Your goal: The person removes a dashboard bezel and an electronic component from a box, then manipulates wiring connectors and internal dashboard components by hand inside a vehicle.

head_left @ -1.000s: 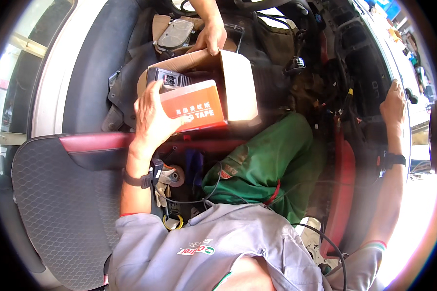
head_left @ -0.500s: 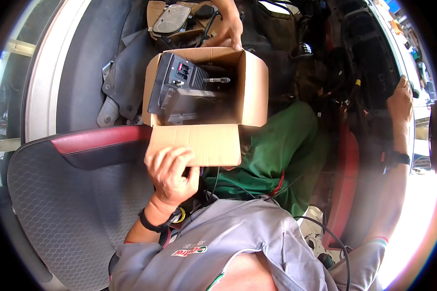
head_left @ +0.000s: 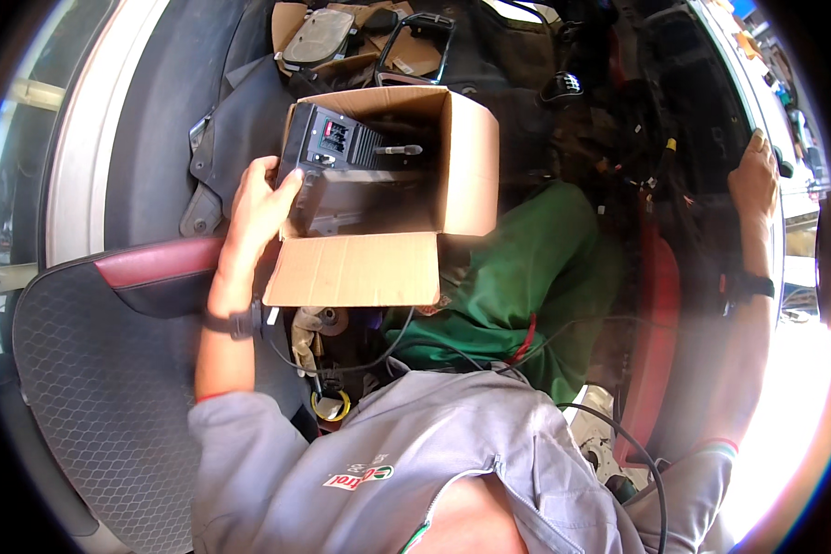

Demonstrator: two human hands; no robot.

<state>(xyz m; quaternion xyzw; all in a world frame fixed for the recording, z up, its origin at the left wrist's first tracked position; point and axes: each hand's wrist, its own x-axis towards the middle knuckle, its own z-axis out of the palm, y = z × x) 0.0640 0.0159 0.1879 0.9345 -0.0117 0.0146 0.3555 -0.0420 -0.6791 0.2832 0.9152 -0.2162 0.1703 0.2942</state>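
An open cardboard box (head_left: 468, 166) sits over my green-trousered left-of-centre lap area, its front flap folded outward. Inside lies a black electronic device (head_left: 346, 138) with a connector panel, ridged body and a short silver-tipped part. My left hand (head_left: 258, 198) grips the box's left side, its thumb at the edge beside the device. My right hand (head_left: 755, 180) is at the far right, fingers curled on the edge of the vehicle's door frame (head_left: 739, 111).
Behind the box lie cardboard pieces (head_left: 415, 55), a silver plate (head_left: 319, 37) and a black trim frame (head_left: 417, 28). A gear knob (head_left: 561, 88) and loose wiring (head_left: 660, 166) are to the right. A patterned seat (head_left: 111, 388) fills the left; gloves (head_left: 307, 342) and cables lie below.
The orange carton is no longer visible, and the box's front flap is folded out. My left hand moved from that flap up to the box's left side. Another person's hand has left the view.
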